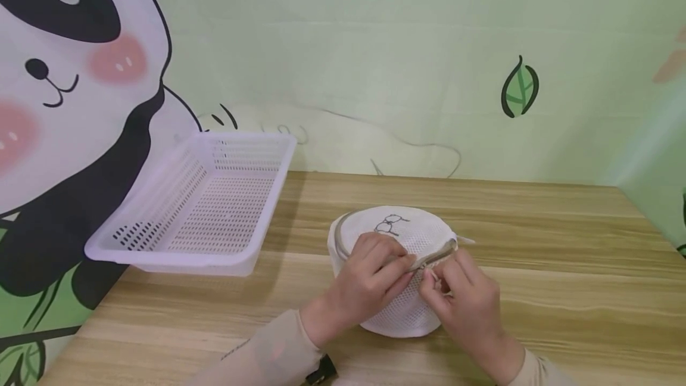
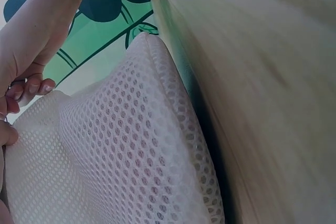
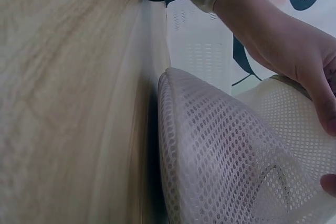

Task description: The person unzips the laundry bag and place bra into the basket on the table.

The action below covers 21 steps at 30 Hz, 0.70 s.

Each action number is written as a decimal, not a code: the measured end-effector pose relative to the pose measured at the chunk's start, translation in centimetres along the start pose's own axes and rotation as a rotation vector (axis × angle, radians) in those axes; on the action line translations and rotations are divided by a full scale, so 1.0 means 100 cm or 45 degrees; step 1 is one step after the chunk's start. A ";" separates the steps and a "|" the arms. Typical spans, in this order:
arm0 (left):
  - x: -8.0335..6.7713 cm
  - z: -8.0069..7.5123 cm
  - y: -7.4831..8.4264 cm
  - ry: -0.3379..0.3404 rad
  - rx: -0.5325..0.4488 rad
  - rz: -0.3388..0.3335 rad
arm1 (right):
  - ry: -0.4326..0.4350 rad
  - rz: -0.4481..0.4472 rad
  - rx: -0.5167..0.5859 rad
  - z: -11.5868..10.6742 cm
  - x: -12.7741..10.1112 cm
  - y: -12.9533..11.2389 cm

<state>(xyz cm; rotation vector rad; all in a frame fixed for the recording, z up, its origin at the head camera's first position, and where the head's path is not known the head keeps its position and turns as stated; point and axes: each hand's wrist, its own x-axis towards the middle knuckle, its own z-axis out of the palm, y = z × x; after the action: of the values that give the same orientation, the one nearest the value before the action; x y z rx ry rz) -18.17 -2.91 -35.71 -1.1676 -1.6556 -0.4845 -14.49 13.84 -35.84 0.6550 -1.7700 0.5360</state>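
Note:
A round white mesh laundry bag (image 1: 399,308) stands on the table, its lid bearing a dark line drawing. A grey-beige zipper (image 1: 440,253) runs round the lid's edge. My left hand (image 1: 370,279) pinches the bag's rim beside the zipper. Just to its right, my right hand (image 1: 468,299) pinches the zipper at the front; its fingers hide the pull. In the left wrist view the mesh side (image 2: 121,129) fills the middle, with the right hand's fingers curled at its upper edge. The right wrist view shows the left hand (image 3: 294,51) over the mesh.
A white perforated plastic basket (image 1: 249,261) stands at the left of the wooden table (image 1: 563,290). Behind the table hangs a pale green backdrop (image 1: 429,64) with a panda and leaves. A black device (image 1: 321,371) shows beneath the left sleeve.

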 end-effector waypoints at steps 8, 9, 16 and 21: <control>-0.001 0.000 0.004 -0.009 0.007 -0.054 | 0.047 -0.143 -0.015 0.001 0.003 -0.003; -0.001 0.000 0.004 -0.011 0.010 -0.058 | 0.050 -0.134 -0.014 0.001 0.003 -0.003; 0.000 -0.001 0.004 -0.007 0.029 -0.069 | 0.043 -0.001 -0.051 0.000 -0.001 0.002; 0.000 -0.002 0.003 -0.002 0.014 -0.078 | 0.031 0.025 -0.047 -0.001 -0.002 0.009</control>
<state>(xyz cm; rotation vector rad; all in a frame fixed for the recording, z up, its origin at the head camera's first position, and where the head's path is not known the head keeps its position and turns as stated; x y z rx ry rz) -17.77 -2.89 -35.69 -1.1124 -1.6970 -0.5127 -14.99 14.64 -36.04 0.6034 -1.7610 0.5217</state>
